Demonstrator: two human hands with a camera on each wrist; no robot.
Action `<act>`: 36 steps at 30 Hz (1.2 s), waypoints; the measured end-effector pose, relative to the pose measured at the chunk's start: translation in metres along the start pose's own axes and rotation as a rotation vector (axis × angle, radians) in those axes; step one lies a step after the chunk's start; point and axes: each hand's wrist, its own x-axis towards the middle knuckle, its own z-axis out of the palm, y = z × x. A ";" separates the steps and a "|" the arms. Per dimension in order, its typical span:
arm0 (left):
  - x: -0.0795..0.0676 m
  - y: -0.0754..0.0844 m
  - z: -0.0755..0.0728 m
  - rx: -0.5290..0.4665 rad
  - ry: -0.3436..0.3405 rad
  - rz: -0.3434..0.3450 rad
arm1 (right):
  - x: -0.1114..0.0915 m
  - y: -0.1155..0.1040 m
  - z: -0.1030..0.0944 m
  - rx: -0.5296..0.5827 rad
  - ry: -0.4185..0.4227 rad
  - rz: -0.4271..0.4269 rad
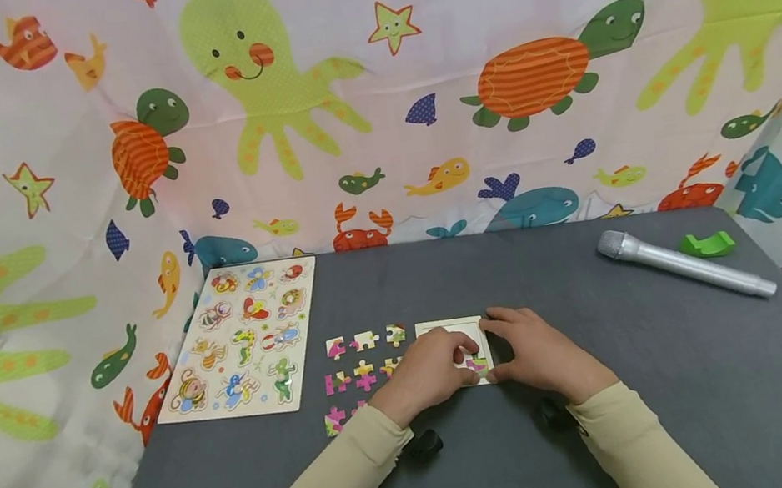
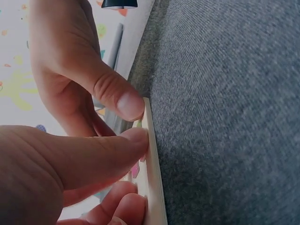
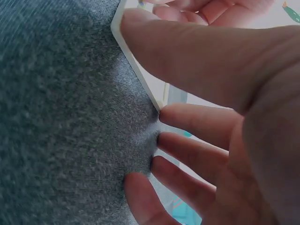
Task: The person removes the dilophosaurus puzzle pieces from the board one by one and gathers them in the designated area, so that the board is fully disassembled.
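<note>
A small white puzzle tray lies on the table between the hands. My left hand reaches over its left side, thumb and fingers bent down around a pink and green puzzle piece at the lower right inside. In the left wrist view that thumb presses by the tray's rim, and the fingers hide most of the piece. My right hand holds the tray's right edge, thumb at the near corner and index fingertip at the far one. Its other fingers rest on the cloth in the right wrist view.
Several loose jigsaw pieces lie in rows left of the tray, some behind my left arm. Farther left is a picture board of cartoon insects. A silver microphone and a green block lie at the right. Patterned cloth surrounds the table.
</note>
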 end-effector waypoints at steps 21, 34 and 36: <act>0.004 0.003 -0.004 -0.043 -0.011 -0.018 | -0.002 0.003 -0.003 0.069 -0.038 0.010; 0.006 0.001 -0.004 -0.135 0.024 -0.022 | -0.003 -0.001 -0.004 0.068 -0.049 0.028; 0.006 0.001 -0.004 -0.138 0.026 -0.021 | -0.003 -0.001 -0.004 0.068 -0.048 0.029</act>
